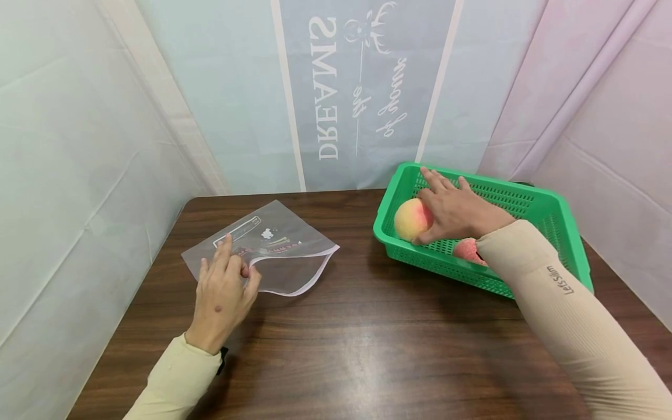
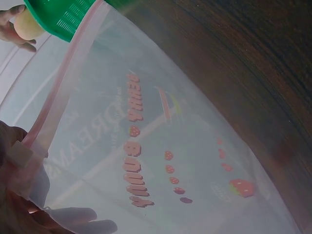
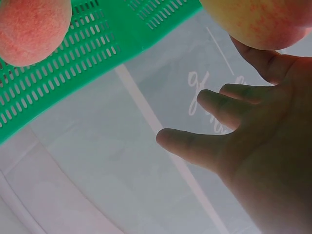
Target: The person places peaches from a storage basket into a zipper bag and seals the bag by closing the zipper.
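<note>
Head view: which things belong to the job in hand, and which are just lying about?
Likely in the job:
zip bag, pinched by the left hand
peach, held by the right hand
green basket
pink fruit in the basket

Just there:
brown table
printed backdrop

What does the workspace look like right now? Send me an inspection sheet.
Surface: dark wood-grain table, with glare on it.
Job's things: clear zip bag, mouth gaping; green basket; pink peach inside, partly hidden by the right sleeve; yellow-red peach at the basket's left end.
Clutter: dark item behind the basket, unidentifiable.
Left hand: pinches the bag's edge.
Right hand: holds the yellow-red peach.
Cables: nothing seen for certain.
Surroundings: printed cloth behind, pale hangings at both sides.
</note>
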`<state>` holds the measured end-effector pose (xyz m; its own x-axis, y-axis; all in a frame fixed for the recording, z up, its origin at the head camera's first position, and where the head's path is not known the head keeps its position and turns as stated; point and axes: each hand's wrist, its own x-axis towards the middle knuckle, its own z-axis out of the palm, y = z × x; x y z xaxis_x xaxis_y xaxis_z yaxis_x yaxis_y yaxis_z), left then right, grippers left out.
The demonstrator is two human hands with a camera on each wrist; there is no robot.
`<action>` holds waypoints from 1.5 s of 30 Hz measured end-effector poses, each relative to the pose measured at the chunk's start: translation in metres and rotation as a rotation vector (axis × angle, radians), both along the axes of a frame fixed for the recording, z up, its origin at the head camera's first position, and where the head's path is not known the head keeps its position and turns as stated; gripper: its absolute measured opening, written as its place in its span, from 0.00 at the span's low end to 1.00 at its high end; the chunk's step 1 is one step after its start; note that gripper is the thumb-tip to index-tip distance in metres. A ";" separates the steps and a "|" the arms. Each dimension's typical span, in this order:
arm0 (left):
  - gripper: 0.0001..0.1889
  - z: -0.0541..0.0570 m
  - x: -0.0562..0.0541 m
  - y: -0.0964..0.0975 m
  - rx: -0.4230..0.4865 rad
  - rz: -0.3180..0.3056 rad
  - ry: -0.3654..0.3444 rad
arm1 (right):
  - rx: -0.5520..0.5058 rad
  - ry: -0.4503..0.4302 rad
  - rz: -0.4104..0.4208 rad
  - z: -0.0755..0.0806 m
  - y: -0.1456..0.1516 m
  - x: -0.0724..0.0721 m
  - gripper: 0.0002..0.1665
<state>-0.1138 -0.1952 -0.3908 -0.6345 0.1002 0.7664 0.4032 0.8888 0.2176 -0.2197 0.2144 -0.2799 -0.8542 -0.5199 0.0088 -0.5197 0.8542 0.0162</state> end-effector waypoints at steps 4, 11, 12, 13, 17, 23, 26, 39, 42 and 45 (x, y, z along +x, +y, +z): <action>0.10 0.001 -0.001 -0.001 0.002 0.004 -0.002 | -0.006 0.001 0.003 0.001 -0.001 0.000 0.47; 0.09 0.002 -0.001 -0.001 0.014 0.005 -0.009 | -0.003 0.013 0.012 0.004 -0.003 0.000 0.49; 0.09 0.003 -0.001 -0.001 0.015 0.006 -0.010 | -0.004 0.017 0.014 0.005 -0.003 0.000 0.49; 0.10 0.003 0.000 -0.001 0.016 0.006 -0.012 | -0.006 0.022 0.017 0.006 -0.003 0.000 0.48; 0.10 0.003 0.000 -0.002 0.016 0.008 -0.017 | -0.031 0.032 0.033 0.009 -0.006 0.002 0.46; 0.10 0.004 0.000 -0.002 0.015 0.007 -0.015 | -0.052 0.032 0.046 0.013 -0.011 0.005 0.45; 0.10 0.005 -0.001 -0.002 0.014 0.004 -0.015 | -0.058 0.036 0.052 0.015 -0.013 0.006 0.45; 0.10 0.005 -0.002 0.000 0.007 0.001 -0.013 | -0.089 0.055 0.108 0.013 -0.018 0.011 0.44; 0.10 0.005 -0.002 0.000 0.010 0.003 -0.016 | -0.099 0.064 0.125 0.012 -0.021 0.013 0.44; 0.10 0.005 -0.002 0.000 0.016 0.004 -0.016 | -0.099 0.073 0.141 0.012 -0.025 0.014 0.46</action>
